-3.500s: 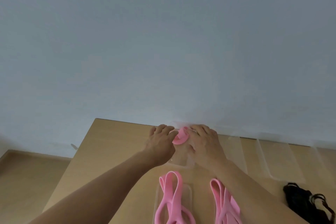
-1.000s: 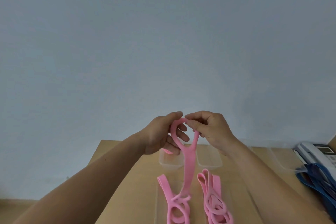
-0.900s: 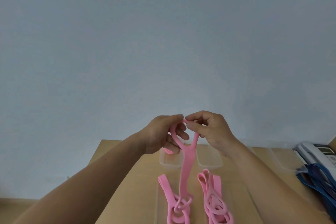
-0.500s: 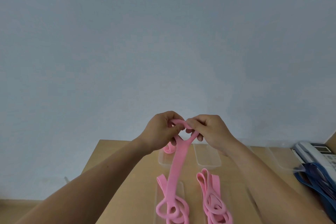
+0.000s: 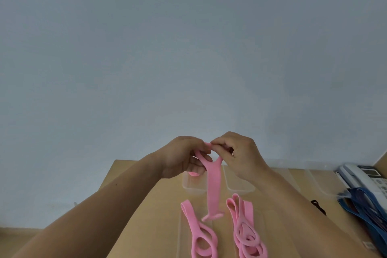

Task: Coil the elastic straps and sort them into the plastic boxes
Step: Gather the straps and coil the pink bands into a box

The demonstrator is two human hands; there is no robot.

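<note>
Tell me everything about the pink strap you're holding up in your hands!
The pink strap is a flat, smooth, rubbery-looking band. The left hand and right hand pinch its top, spreading it into a small loop. Below them it hangs straight down as a doubled strip, its folded end curling near the table; whether it touches is unclear.

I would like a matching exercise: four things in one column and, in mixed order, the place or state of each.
1 hanging pink strap
2 blue straps
3 black strap
4 left clear box

a on the table beside the right forearm
b pinched by left hand and right hand
c pink piece inside
d at the right edge, by the telephone

Pairs: 1-b, 2-d, 3-a, 4-c
</note>
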